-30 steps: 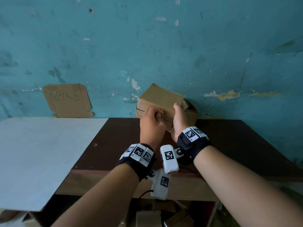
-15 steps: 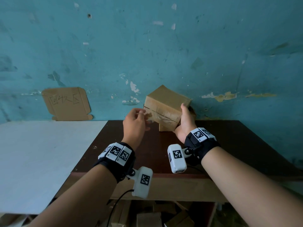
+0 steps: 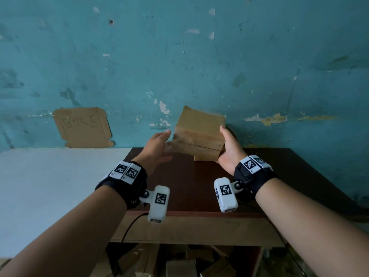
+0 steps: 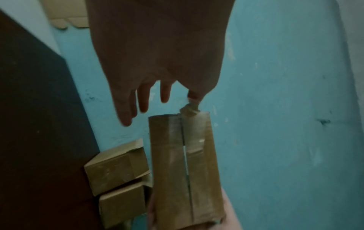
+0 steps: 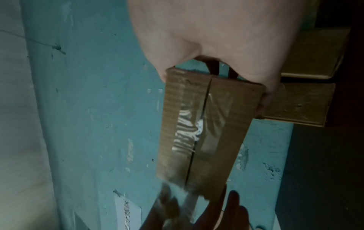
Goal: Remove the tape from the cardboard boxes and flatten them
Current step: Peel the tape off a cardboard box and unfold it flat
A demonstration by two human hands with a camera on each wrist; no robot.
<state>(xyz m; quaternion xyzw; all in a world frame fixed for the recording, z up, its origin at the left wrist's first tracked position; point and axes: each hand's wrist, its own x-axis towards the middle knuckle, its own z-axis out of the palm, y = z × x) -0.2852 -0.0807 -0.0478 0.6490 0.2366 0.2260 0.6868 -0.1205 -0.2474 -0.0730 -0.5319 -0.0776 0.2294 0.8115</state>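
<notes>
- Head view: right hand [image 3: 229,148] grips the box [image 3: 197,134], held up over the table [image 3: 199,186] with its taped seam facing the left hand [image 3: 157,144].
- Left wrist: thumb and forefinger pinch the torn tape [image 4: 189,109] end at the box corner; other fingers [image 4: 143,99] spread.
- Right wrist: fingers clamp the box end, likely bracing against the pull; more boxes [image 5: 299,104] wait behind.

Right hand [image 3: 229,148] curled in a grip; left hand [image 3: 157,145] outstretched, thumb and forefinger pinching

"回收区" on cardboard sign [image 3: 81,127]
</notes>
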